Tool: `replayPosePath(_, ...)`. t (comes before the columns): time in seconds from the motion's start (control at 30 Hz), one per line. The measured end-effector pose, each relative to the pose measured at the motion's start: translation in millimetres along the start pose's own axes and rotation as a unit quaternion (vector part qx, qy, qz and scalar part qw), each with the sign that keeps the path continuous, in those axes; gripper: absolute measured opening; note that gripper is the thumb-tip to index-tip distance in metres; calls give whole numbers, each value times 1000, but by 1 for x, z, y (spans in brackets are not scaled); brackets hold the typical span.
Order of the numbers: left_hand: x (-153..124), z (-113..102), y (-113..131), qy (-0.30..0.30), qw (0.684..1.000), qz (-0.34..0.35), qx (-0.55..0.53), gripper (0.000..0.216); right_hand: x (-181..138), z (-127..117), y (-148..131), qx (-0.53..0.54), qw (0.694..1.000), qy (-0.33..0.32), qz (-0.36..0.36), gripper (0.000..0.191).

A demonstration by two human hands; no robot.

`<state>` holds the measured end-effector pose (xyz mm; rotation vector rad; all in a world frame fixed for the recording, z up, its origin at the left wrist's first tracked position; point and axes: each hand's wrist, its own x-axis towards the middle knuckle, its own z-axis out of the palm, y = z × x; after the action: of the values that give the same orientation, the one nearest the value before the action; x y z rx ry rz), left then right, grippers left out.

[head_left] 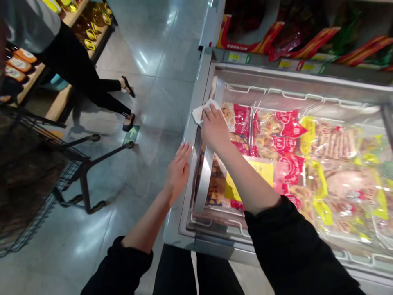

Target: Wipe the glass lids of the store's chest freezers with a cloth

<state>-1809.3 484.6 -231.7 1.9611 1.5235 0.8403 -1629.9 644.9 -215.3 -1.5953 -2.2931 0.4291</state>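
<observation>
My right hand (215, 128) lies over a white cloth (198, 114), pressing it against the left rim of a chest freezer (181, 219); part of the cloth is hidden under the palm and fingers. Resting on the outer left edge of the freezer, my left hand (178, 171) has its fingers stretched out and holds nothing. A ring shows on one of its fingers. Below my right forearm, red-and-clear bags of frozen food (273, 123) fill the freezer, and a yellow sign (259, 170) lies among them.
Yellow-trimmed food packs (334, 139) lie farther right, between white wire dividers (303, 96). Shelves with red-edged boxes (239, 47) stand behind the freezer. On the left, a person (82, 61) walks along the tiled aisle near a wire shopping cart (82, 168) and bottle shelves (58, 102).
</observation>
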Motion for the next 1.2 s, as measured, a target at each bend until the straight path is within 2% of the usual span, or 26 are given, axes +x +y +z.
replayPosePath(0.13, 16, -6, 4, 14, 1000, 3, 4, 68, 30, -1, 7, -10, 1000, -16, -14, 61)
replayPosePath(0.37, 86, 2, 2, 20, 999, 2, 26, 66, 76, -8, 23, -79, 996, -45, -7, 60)
replayPosePath(0.47, 103, 9, -2, 6, 1000, -4, 28, 68, 84, -12, 23, -118, 992, -43, 2, 59)
replayPosePath(0.7, 101, 13, -4, 29, 999, -27, -31, 73, 58, -25, 1, -171, 981, -88, -25, 57)
replayPosePath(0.83, 100, 10, -3, 28, 997, -39, -65, 75, 80, -22, 7, -186, 977, -101, -1, 58)
replayPosePath(0.97, 100, 8, -2, 32, 995, -42, -82, 76, 112, -15, 25, -138, 987, -78, 41, 63)
replayPosePath(1.07, 99, 8, -1, 28, 994, -47, -92, 77, 112, -17, 26, -123, 990, -58, 41, 64)
replayPosePath(1.2, 99, 7, -1, 26, 993, -54, -98, 79, 99, -24, 11, -101, 993, -54, 27, 72)
